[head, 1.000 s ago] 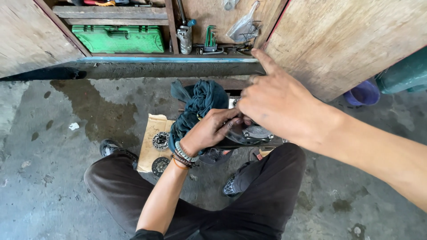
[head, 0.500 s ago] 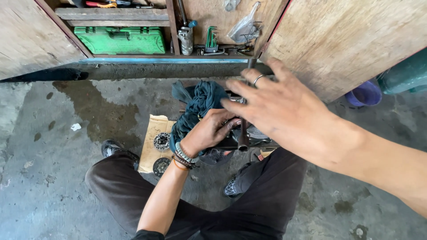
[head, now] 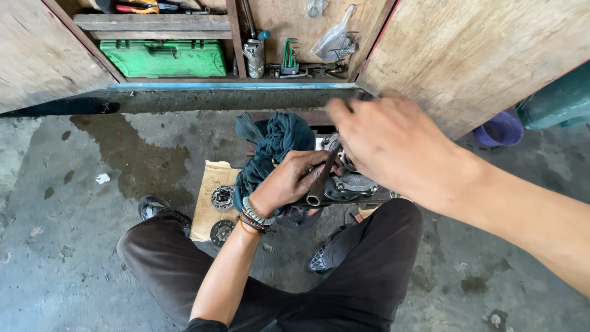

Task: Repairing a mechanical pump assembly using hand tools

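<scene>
I squat on a concrete floor. My left hand (head: 289, 181), with bead bracelets at the wrist, grips a teal rag (head: 276, 138) bunched against a round grey metal engine part (head: 353, 183) between my feet. My right hand (head: 393, 144) is raised above that part, blurred, fingers closed over the far end of a dark metal tube tool (head: 321, 181). The tube slants down toward me, and my left fingers touch its side. My right hand hides most of the metal part.
A brown paper sheet (head: 212, 184) by my left foot carries two round gear-like pieces (head: 222, 197). Ahead stands an open wooden cabinet with a green tool case (head: 163, 58), hex keys (head: 289, 55) and a plastic bag. A purple bucket (head: 501, 128) sits at the right.
My right hand came down from pointing at the cabinet and closed over the part. The dark tube tool now shows beneath it. My left hand stayed on the rag.
</scene>
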